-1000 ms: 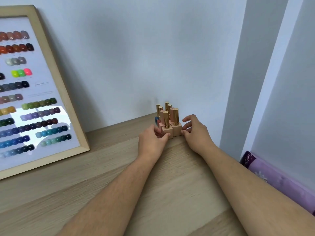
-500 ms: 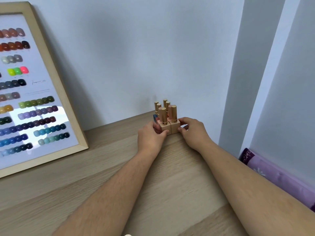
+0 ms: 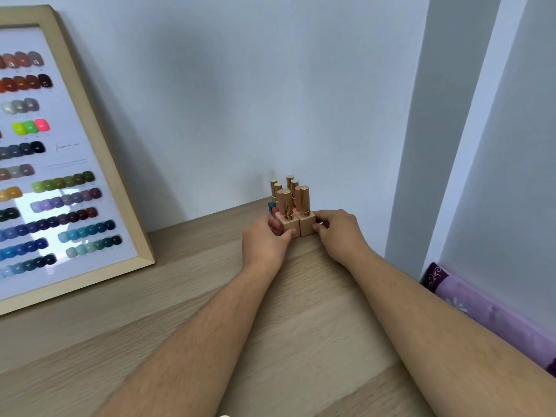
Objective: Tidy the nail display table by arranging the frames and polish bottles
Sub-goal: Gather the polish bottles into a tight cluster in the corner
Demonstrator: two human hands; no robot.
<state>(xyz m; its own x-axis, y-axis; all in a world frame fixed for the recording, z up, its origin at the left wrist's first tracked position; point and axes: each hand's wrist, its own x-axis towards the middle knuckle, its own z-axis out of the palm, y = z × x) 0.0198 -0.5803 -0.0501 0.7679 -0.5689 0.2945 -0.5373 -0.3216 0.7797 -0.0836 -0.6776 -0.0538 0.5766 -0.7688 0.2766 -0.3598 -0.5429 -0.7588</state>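
Several square nail polish bottles [image 3: 296, 221] with tall gold caps stand packed in a tight block near the wall on the wooden table [image 3: 186, 311]. My left hand [image 3: 266, 240] presses against the block's left side, fingers curled on the front-left bottle. On the right side, my right hand [image 3: 338, 231] has its fingertips against the front-right bottle. The bottles behind are partly hidden; one looks blue. A wood-framed nail colour chart [image 3: 60, 164] leans against the wall at the left.
The white wall rises just behind the bottles. A white vertical panel or door frame [image 3: 469, 145] stands at the right. Beyond the table's right edge lies a purple patterned fabric roll [image 3: 487, 314].
Both hands have closed in against the block of bottles; my right fingers, spread a second ago, now press the front-right bottle. The block looks squarer.
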